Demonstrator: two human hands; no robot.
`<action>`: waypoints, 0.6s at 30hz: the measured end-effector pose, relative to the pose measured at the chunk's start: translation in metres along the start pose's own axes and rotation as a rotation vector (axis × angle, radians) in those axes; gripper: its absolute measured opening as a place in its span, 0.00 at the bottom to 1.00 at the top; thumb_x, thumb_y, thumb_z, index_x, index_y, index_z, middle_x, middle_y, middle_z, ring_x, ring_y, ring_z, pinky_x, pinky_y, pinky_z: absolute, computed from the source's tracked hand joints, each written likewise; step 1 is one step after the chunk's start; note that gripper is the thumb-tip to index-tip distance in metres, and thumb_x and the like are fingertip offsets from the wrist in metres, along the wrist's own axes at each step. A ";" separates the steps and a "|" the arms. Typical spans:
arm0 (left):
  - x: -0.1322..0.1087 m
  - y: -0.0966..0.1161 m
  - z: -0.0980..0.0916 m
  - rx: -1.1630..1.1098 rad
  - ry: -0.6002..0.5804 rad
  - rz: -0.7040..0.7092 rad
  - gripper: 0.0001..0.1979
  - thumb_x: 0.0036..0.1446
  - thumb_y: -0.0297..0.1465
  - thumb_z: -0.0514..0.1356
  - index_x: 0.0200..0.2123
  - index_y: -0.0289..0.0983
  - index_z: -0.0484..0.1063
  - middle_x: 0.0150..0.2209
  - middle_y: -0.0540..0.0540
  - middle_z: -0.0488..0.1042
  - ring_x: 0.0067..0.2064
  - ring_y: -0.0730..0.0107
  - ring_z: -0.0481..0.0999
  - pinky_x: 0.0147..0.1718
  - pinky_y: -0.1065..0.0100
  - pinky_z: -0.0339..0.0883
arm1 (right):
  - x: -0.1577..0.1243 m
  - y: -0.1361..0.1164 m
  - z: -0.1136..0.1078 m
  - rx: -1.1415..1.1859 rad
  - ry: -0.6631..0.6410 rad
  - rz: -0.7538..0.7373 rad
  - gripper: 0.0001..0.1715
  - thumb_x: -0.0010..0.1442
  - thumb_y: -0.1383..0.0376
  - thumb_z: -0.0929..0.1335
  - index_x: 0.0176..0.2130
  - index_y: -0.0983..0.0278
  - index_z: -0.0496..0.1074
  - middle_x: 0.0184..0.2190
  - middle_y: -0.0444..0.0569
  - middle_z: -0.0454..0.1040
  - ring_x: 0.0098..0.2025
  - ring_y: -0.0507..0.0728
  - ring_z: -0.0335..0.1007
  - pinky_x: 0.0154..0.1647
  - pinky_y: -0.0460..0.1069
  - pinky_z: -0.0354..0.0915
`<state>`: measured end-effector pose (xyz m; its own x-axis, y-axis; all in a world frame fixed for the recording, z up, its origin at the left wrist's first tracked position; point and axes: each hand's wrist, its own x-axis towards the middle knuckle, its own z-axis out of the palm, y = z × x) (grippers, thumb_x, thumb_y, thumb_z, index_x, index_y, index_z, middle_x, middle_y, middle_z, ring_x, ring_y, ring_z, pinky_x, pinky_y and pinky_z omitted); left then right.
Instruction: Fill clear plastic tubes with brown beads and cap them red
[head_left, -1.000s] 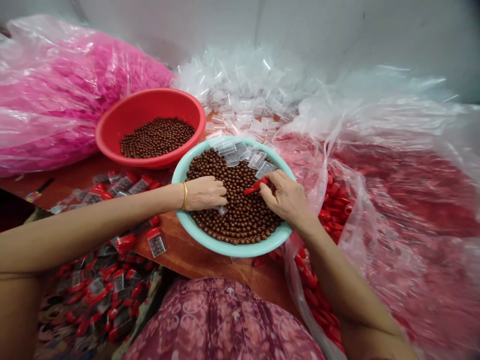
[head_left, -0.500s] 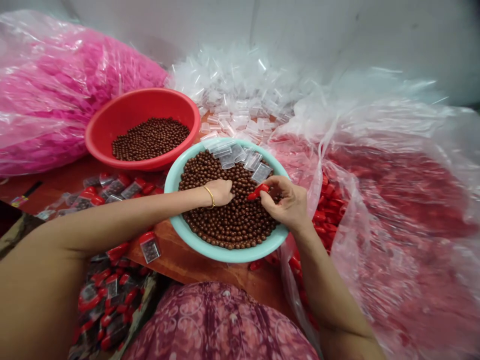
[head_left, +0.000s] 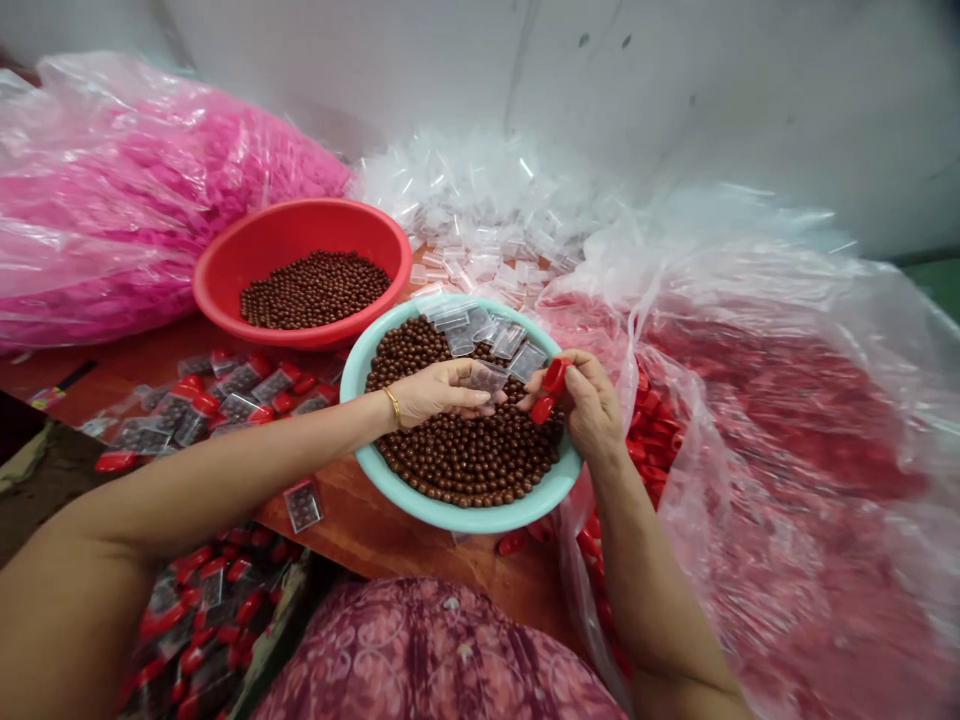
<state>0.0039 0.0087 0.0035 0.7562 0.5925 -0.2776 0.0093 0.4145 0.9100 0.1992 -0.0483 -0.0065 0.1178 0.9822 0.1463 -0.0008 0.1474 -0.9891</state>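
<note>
A teal bowl (head_left: 390,488) in front of me holds many brown balls (head_left: 472,455) and a few empty clear boxes (head_left: 480,330) at its far side. My left hand (head_left: 439,392) is raised over the balls, fingers closed on a small clear box (head_left: 487,378) with brown balls in it. My right hand (head_left: 589,405) is just to its right, fingers closed on red caps (head_left: 551,385). The two hands nearly touch.
A red bowl (head_left: 225,270) of brown balls stands at the back left. A pink-filled plastic bag (head_left: 112,200) lies far left, a heap of clear boxes (head_left: 487,210) behind, a bag of red caps (head_left: 750,400) at the right. Filled red-capped boxes (head_left: 217,400) lie left.
My left hand has lifted out of the balls holding a filled clear box. My right hand has risen with the red caps and come closer to it.
</note>
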 end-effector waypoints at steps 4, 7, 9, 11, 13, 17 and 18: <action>-0.003 -0.001 0.004 -0.149 -0.025 0.013 0.17 0.45 0.25 0.66 0.39 0.35 0.66 0.39 0.46 0.76 0.36 0.74 0.77 0.42 0.66 0.67 | 0.004 0.004 -0.003 -0.022 0.018 0.049 0.18 0.56 0.50 0.63 0.39 0.58 0.59 0.22 0.38 0.69 0.16 0.48 0.63 0.14 0.44 0.58; -0.006 0.001 0.002 -0.197 -0.027 0.007 0.17 0.45 0.22 0.65 0.40 0.35 0.65 0.38 0.46 0.76 0.35 0.73 0.77 0.42 0.66 0.68 | 0.007 0.005 -0.003 -0.015 0.045 0.057 0.18 0.55 0.49 0.63 0.40 0.58 0.61 0.22 0.37 0.67 0.14 0.47 0.59 0.14 0.44 0.59; -0.007 0.003 0.001 -0.186 -0.029 0.002 0.16 0.47 0.21 0.62 0.40 0.35 0.65 0.37 0.47 0.76 0.34 0.73 0.77 0.41 0.66 0.68 | 0.008 0.005 -0.002 -0.037 0.046 0.077 0.19 0.55 0.49 0.64 0.39 0.59 0.63 0.22 0.36 0.67 0.13 0.46 0.57 0.14 0.45 0.60; -0.007 0.005 0.001 -0.130 -0.014 -0.014 0.12 0.50 0.21 0.59 0.40 0.34 0.65 0.36 0.47 0.75 0.32 0.75 0.77 0.39 0.68 0.69 | 0.008 0.005 0.000 -0.073 0.041 0.132 0.20 0.54 0.49 0.65 0.38 0.61 0.64 0.22 0.36 0.66 0.13 0.46 0.56 0.13 0.45 0.60; -0.007 0.006 0.000 0.019 0.043 -0.038 0.09 0.53 0.23 0.56 0.39 0.34 0.65 0.34 0.48 0.74 0.29 0.78 0.75 0.34 0.72 0.68 | 0.006 0.005 0.002 -0.090 0.049 0.185 0.21 0.53 0.49 0.65 0.38 0.62 0.66 0.22 0.36 0.66 0.12 0.45 0.55 0.12 0.45 0.59; -0.006 0.007 -0.006 0.662 0.178 -0.141 0.03 0.54 0.27 0.55 0.32 0.33 0.68 0.24 0.52 0.71 0.20 0.80 0.69 0.23 0.76 0.62 | 0.002 0.006 0.003 -0.064 0.093 0.188 0.22 0.53 0.49 0.66 0.39 0.63 0.67 0.21 0.37 0.66 0.13 0.45 0.56 0.13 0.44 0.58; -0.005 0.007 -0.007 0.829 0.184 -0.163 0.04 0.53 0.28 0.56 0.29 0.33 0.68 0.21 0.53 0.69 0.19 0.79 0.67 0.22 0.76 0.61 | 0.001 0.006 0.003 -0.057 0.086 0.183 0.22 0.53 0.49 0.66 0.39 0.63 0.68 0.21 0.37 0.67 0.13 0.45 0.56 0.14 0.44 0.58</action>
<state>-0.0043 0.0135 0.0090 0.5871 0.7013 -0.4043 0.6364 -0.0911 0.7660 0.1959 -0.0458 -0.0124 0.2054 0.9780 -0.0360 0.0257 -0.0422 -0.9988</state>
